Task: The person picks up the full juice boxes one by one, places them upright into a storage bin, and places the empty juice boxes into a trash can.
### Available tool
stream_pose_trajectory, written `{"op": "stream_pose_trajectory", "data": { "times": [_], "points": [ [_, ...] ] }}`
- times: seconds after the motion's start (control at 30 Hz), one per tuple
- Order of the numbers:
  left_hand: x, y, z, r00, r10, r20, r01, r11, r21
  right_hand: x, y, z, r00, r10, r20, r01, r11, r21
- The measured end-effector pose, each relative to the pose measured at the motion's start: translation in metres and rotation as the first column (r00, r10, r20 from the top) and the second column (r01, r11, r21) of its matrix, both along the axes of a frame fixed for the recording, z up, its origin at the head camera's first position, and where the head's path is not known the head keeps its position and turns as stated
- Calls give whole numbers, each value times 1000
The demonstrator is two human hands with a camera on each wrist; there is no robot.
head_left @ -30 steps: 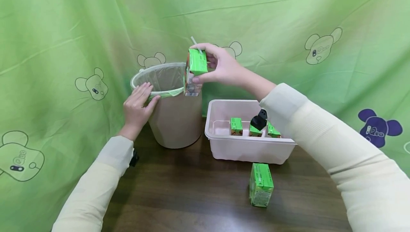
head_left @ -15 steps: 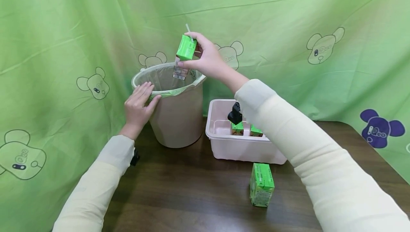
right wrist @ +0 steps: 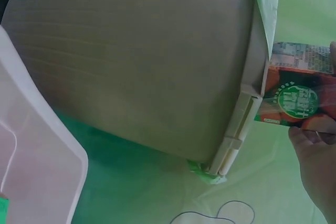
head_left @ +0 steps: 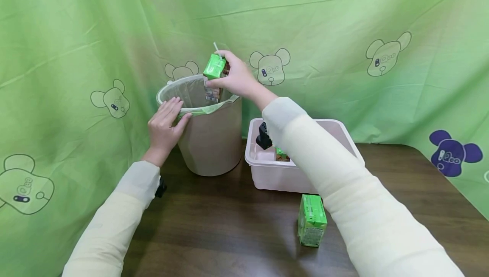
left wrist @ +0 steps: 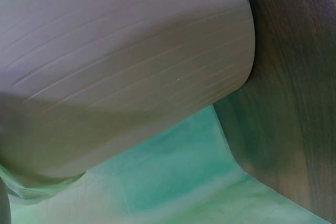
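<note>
My right hand (head_left: 238,77) grips a green-topped juice box (head_left: 214,65) between thumb and fingers, over the opening of a beige trash bin (head_left: 210,145). A white straw (head_left: 217,48) sticks up from its top. In the right wrist view the juice box (right wrist: 298,100) shows fruit pictures and a round green label, its lower end level with the bin's rim. My left hand (head_left: 164,125) rests on the bin's near-left rim, fingers extended over the edge and thumb outside. A clear, green-tinted liner bag (head_left: 214,108) folds over the rim. The bin's bottom inside is hidden.
To the bin's right stands a pale pink tub (head_left: 279,177); a green-topped box (head_left: 282,156) shows inside, while my right sleeve covers much of it. Another green juice box (head_left: 312,221) stands upright on the dark wooden table (head_left: 214,226). A green curtain (head_left: 313,22) hangs behind.
My right hand has carried the juice box leftward from the bin's right side to over its opening, rising first, then lowering. The left hand has stayed on the rim.
</note>
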State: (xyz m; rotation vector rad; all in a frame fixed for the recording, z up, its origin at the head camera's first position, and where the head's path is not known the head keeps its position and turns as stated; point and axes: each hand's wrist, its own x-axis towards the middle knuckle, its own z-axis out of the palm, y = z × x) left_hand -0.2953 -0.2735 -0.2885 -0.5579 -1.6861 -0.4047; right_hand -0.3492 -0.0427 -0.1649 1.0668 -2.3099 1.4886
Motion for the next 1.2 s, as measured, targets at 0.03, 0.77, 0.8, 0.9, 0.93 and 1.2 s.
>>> {"op": "stream_pose_trajectory", "data": {
  "times": [0.03, 0.77, 0.8, 0.9, 0.93, 1.2],
  "points": [
    [0, 0, 0, 1000, -1, -2, 1, 1000, 0, -1, -2, 0, 1000, -11, 4, 11, 1000, 12],
    [0, -1, -1, 1000, -6, 4, 6, 1000, -3, 0, -25, -9, 988, -150, 41, 129, 936, 328],
    [0, -1, -1, 1000, -5, 3, 5, 1000, -1, 0, -25, -9, 988, -151, 40, 129, 933, 335],
    [-1, -2, -1, 1000, -3, -2, 3, 1000, 2, 0, -25, -9, 987, -156, 34, 133, 924, 358],
    [-1, -2, -1, 1000, -2, -4, 2, 1000, 2, 0, -25, -9, 987, -158, 31, 136, 923, 361],
    [-1, -3, -1, 1000, 0, -5, 0, 1000, -4, 0, -26, -10, 986, -160, 34, 135, 912, 386]
  ]
}}
